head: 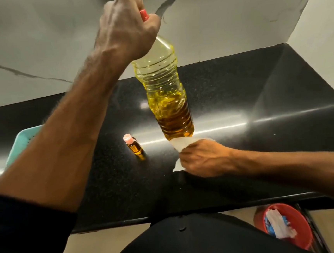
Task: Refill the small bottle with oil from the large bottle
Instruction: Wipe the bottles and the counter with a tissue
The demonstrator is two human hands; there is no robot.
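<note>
My left hand (125, 27) is curled round the neck of the large bottle (165, 90), lifted over the middle of the bench (260, 90), red cap (143, 14) on. My right hand (203, 157) pinches a white tissue (180, 144) against its base. About a third full, I judge it light but sloshy, its ribbed wall soft and likely oily; a mid-body grip seems safer. The small bottle (134, 146) stands capped, near left. My fingers hide the neck
</note>
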